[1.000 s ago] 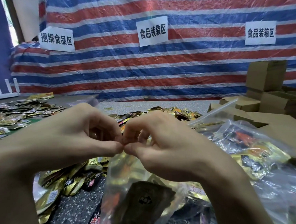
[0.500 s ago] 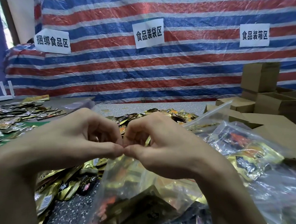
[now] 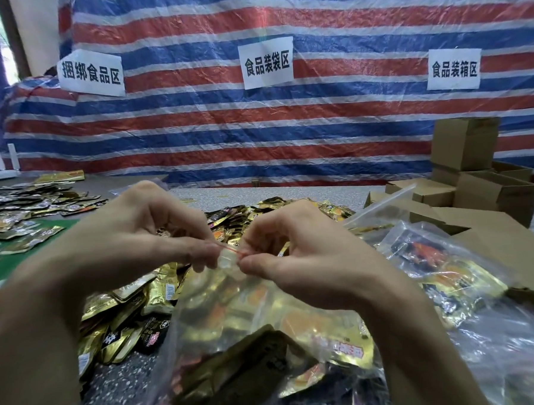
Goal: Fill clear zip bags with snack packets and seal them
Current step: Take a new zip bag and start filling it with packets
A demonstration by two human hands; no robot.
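Left hand (image 3: pixel 137 237): seen at near centre-left, fingers curled, with the top edge of the zip bag (image 3: pixel 234 315) pinched between thumb and forefinger.
Right hand (image 3: pixel 312 255): seen at near centre-right, fingers curled, with the same top edge pinched just right of the left hand's pinch.
Seal strip (image 3: pixel 231 251): a short red-lined piece is shown between the two pinches; whether it is pressed closed cannot be told.
Zip bag: held up by its top edge at the centre, with its clear body hanging down and toward the near edge, over the table (image 3: pixel 120 380).
Snack packets (image 3: pixel 296 321): gold, orange and dark ones are seen packed inside the held bag.
Loose packets (image 3: pixel 123 315): heaped on the speckled table, to the left of the held bag and beyond it.
Green mat (image 3: pixel 3 265): laid at the left, with more packets (image 3: pixel 28 211) spread over its far part.
Filled bags (image 3: pixel 442 270): piled at the right, just beside the right wrist.
Cardboard boxes (image 3: pixel 474 166): stacked at the far right, beyond the filled bags.
Striped sheet (image 3: pixel 255 125): hung across the far side in red, white and blue, with three white paper signs (image 3: pixel 267 63) fixed on it.
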